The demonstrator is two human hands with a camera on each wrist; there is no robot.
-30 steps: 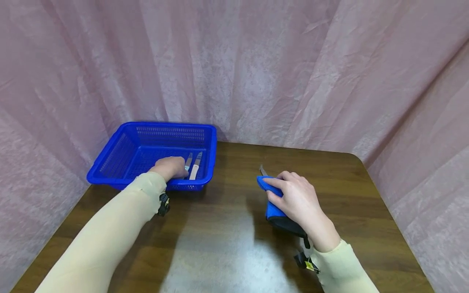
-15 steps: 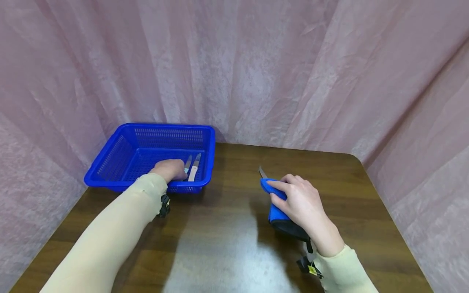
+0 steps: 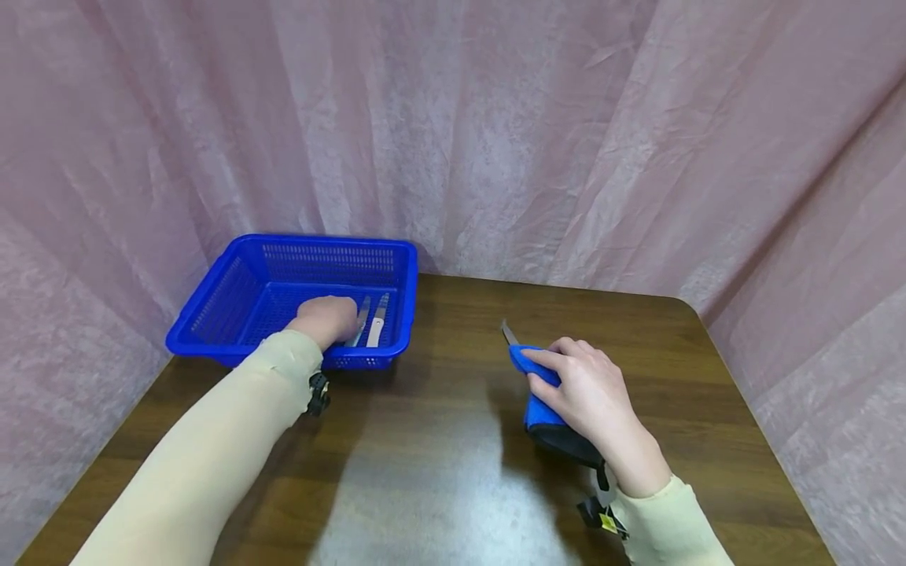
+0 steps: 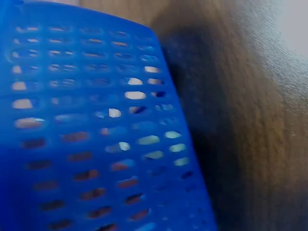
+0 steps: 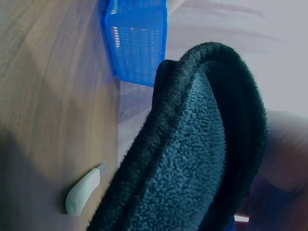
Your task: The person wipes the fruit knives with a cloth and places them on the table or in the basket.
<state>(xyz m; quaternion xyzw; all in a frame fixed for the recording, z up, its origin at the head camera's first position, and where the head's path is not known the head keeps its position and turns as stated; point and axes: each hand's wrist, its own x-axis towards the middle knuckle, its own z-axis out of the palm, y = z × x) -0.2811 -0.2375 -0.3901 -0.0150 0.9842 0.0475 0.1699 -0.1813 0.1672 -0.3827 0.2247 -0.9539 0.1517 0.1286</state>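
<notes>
From above, the head camera looked forward and down across the brown wood-grain table (image 3: 439, 440) to the pink crinkled curtain (image 3: 453, 141). The left wrist's faced the perforated blue plastic basket (image 4: 96, 125) very closely; the right's, turned sideways, looked past a near, black-bordered fuzzy cloth (image 5: 178, 159). All three shared basket and table.

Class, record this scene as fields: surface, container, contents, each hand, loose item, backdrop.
Surface: brown table
Container: blue basket, on the table
Contents: two knives visible
Left hand: in the basket beside the knives, its grip hidden
Right hand: grips a blue pouch with a dark rim
Loose item: pale-handled knife on the table
Backdrop: pink curtain
</notes>
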